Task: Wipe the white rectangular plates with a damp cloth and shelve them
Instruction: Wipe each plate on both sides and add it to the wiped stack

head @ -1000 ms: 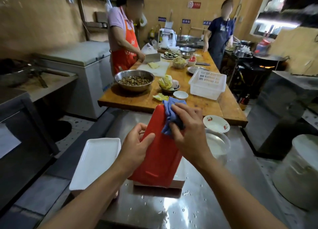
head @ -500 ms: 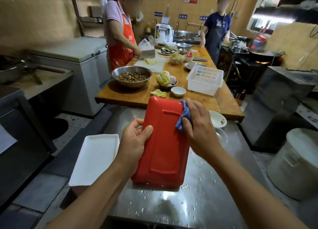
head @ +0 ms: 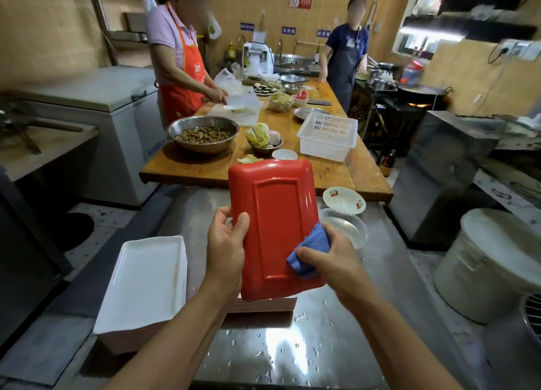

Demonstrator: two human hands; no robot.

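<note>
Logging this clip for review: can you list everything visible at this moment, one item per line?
Plate: one, red underside showing, held upright over a stack.
Cloth: one, blue, against the plate's lower right.
White plates: a stack, left edge of the steel table.
Clear bowl: one, beside the plate.
Saucer: one, white with red print, behind the bowl.
Metal basin: one, on the wooden table.
Crate: one, white, same table.
People: two, aprons, far end.
Left hand: grips the plate's left edge.
Right hand: holds the cloth.
</note>
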